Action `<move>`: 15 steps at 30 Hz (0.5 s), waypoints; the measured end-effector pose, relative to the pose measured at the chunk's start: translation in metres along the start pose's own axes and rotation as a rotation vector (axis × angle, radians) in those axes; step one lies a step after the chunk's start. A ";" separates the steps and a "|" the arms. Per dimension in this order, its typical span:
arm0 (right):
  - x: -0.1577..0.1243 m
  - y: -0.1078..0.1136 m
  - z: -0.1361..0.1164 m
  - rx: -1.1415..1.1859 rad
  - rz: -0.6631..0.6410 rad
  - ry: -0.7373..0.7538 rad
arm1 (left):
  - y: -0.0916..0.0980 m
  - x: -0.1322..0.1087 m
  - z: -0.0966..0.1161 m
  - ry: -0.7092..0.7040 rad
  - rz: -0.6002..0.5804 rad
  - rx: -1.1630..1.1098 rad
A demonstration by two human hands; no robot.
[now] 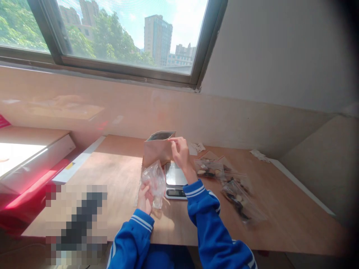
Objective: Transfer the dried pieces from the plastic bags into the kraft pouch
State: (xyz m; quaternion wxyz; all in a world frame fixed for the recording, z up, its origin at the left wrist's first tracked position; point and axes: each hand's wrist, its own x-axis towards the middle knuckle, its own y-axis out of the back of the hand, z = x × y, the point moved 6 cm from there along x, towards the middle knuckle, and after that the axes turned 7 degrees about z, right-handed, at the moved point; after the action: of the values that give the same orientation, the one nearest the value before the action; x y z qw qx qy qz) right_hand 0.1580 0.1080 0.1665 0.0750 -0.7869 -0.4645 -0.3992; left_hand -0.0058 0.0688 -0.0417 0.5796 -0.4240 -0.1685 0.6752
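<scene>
A clear plastic bag (157, 175) is held by my left hand (144, 196), with the fingers closed on its left side. The bag looks crumpled, and I cannot make out anything inside it. Behind it stands an upright brown paper bag (157, 151) whose top is open and whose inner side is silvery. At that bag's right rim, the fingers of my right hand (181, 154) are pinched together, the fingertips on the edge. Below my right hand lies a digital kitchen scale (175, 175) with a metal plate, partly hidden by my right forearm.
Several zip bags (209, 169) with dark and pale pieces lie right of the scale; another zip bag (241, 200) is nearer the front. White scraps (198, 147) lie by the wall. A blurred-out dark object (81, 220) is at the front left of the table (112, 168).
</scene>
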 end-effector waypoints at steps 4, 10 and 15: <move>-0.064 -0.005 0.026 0.075 -0.225 -0.283 | -0.004 -0.003 -0.003 -0.008 -0.023 0.053; -0.099 0.016 0.047 0.130 -0.117 -0.437 | -0.012 -0.016 -0.001 -0.013 -0.131 0.232; -0.093 0.036 0.043 0.192 -0.030 -0.490 | -0.019 -0.034 0.013 0.115 -0.277 0.216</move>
State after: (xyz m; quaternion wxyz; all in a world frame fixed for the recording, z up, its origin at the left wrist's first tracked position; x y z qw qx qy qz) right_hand 0.1874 0.0466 0.0815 0.0287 -0.8424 -0.5161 -0.1521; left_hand -0.0047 0.0464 -0.0072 0.7180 -0.3697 -0.1185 0.5777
